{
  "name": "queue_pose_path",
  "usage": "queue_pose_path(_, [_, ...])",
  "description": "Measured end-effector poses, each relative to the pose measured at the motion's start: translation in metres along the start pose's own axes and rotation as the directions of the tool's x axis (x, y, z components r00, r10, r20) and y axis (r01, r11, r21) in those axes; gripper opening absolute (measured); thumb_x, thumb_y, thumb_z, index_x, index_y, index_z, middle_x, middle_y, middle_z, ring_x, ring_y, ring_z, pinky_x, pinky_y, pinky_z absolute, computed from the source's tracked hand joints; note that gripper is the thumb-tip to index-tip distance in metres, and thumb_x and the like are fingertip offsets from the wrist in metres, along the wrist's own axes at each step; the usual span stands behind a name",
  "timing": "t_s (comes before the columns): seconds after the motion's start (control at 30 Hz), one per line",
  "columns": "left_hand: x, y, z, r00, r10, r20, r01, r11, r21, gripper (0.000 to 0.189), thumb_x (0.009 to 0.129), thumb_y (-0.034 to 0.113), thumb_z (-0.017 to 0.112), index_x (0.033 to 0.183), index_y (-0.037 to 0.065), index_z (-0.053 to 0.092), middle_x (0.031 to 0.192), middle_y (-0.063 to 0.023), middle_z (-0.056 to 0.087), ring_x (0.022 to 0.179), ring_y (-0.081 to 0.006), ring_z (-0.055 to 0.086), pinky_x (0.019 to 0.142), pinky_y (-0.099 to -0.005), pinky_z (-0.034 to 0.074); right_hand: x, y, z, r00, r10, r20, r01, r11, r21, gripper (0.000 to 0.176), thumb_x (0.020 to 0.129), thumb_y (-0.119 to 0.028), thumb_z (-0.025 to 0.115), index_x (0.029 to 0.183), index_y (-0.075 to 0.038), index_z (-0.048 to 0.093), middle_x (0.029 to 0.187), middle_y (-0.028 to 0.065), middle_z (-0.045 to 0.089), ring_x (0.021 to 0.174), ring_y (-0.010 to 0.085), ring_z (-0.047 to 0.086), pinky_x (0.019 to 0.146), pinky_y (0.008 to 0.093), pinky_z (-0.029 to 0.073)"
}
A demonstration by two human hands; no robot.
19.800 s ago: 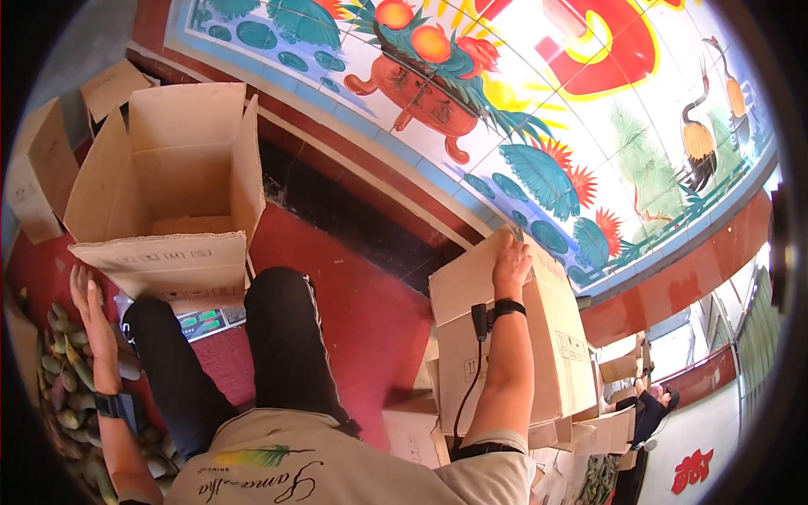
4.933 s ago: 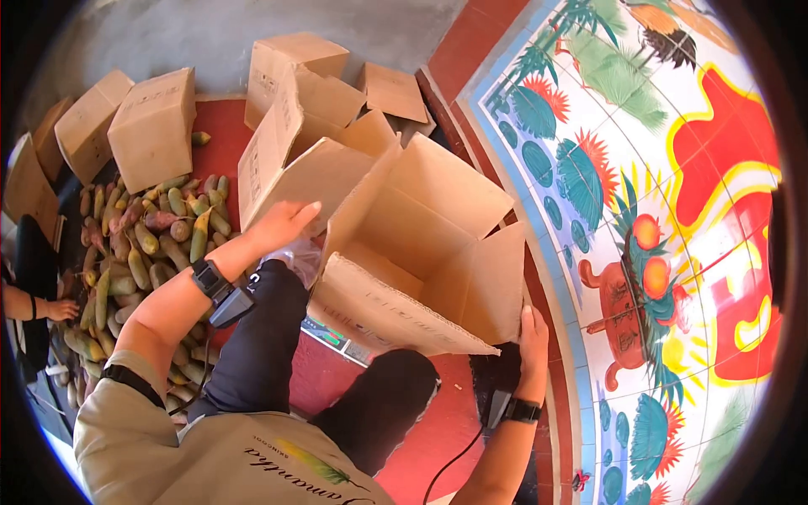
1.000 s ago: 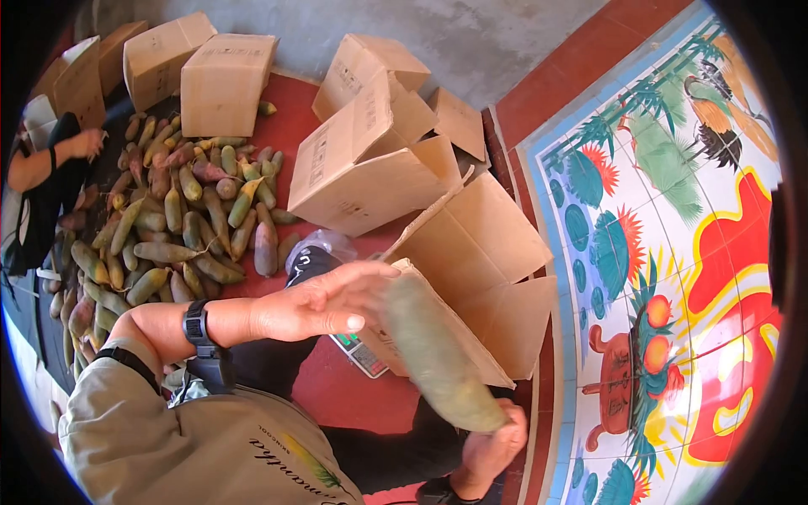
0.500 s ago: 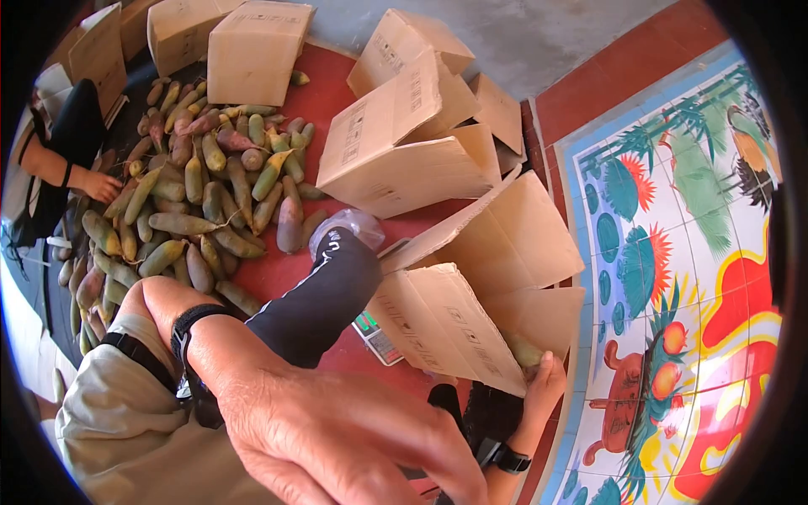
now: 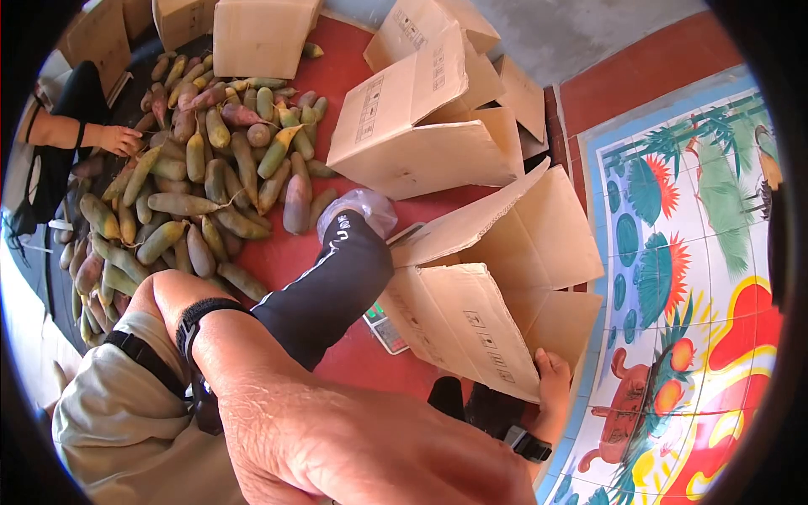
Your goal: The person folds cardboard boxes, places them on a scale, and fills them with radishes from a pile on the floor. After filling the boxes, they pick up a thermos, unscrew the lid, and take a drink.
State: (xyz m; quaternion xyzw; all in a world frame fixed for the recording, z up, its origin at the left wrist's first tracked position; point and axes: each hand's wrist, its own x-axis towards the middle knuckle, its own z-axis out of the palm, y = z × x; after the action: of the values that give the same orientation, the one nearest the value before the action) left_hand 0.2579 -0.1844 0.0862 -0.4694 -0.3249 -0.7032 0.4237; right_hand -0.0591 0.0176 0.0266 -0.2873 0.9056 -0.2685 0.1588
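Observation:
My left hand [image 5: 370, 454] is raised very close to the camera at the bottom. Only its back and a black wrist strap show, and its fingers run out of the picture. My right hand [image 5: 553, 389] rests at the near corner of an open cardboard box [image 5: 471, 324], with its fingers hidden behind the flap. The long green fruit it carried is out of sight. The box stands on a small digital scale [image 5: 384, 325] by my knee. A pile of long green and purplish fruits [image 5: 198, 181] lies on the red floor to the left.
Several closed and tipped cardboard boxes [image 5: 421, 126] lie beyond the open box and at the top left. Another person's hand [image 5: 122, 139] reaches into the pile at the far left. A painted tile floor [image 5: 682, 252] runs along the right.
A second ago my right hand held a long green fruit; it carried it over the box flap, and the fruit no longer shows. My left hand rose toward the camera.

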Motion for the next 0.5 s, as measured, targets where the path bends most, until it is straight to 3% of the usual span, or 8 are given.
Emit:
queue_pose_path(0.23, [-0.003,-0.004,-0.008,0.993,0.091,-0.069,-0.090,0.996,0.018,0.023,0.088,0.020,0.060,0.102,0.001,0.061,0.106,-0.0259,0.054,0.087,-0.0300,0.059,0.071,-0.0370,0.049,-0.001,-0.020,-0.003,0.998,0.035,0.053,-0.030,0.994,-0.109,0.029,0.086,-0.018,0.058,0.067,0.004,0.056,0.056,0.0010,0.046,0.055,0.0099,0.041,0.050,0.0291,0.033])
queue_pose_path(0.3, [-0.003,0.002,-0.019,0.997,-0.009,0.083,0.002,0.997,0.076,0.024,0.088,0.020,0.060,0.104,0.002,0.062,0.107,-0.0266,0.054,0.089,-0.0312,0.059,0.071,-0.0375,0.049,-0.002,-0.021,-0.001,0.994,0.094,0.064,-0.095,0.995,0.015,0.029,0.086,-0.018,0.058,0.066,0.002,0.058,0.057,-0.0014,0.047,0.054,0.0085,0.040,0.049,0.0278,0.032])
queue_pose_path(0.43, [-0.014,-0.004,-0.021,0.995,0.091,-0.033,-0.089,0.994,0.068,0.030,0.090,0.024,0.058,0.113,0.005,0.061,0.107,-0.0273,0.054,0.092,-0.0326,0.059,0.074,-0.0395,0.049,-0.004,-0.017,-0.001,0.989,0.127,0.074,-0.130,0.991,0.041,0.027,0.086,-0.018,0.058,0.065,0.001,0.059,0.057,-0.0029,0.047,0.053,0.0076,0.040,0.049,0.0269,0.031])
queue_pose_path(0.5, [-0.018,0.009,-0.040,0.966,-0.209,0.151,0.194,0.975,0.109,0.040,0.092,0.038,0.049,0.103,0.000,0.056,0.110,-0.0193,0.051,0.103,-0.0323,0.049,0.083,-0.0399,0.043,-0.005,-0.023,0.000,0.985,0.158,0.074,-0.163,0.984,0.072,0.027,0.085,-0.017,0.059,0.065,0.000,0.059,0.057,-0.0028,0.047,0.053,0.0074,0.040,0.048,0.0266,0.031])
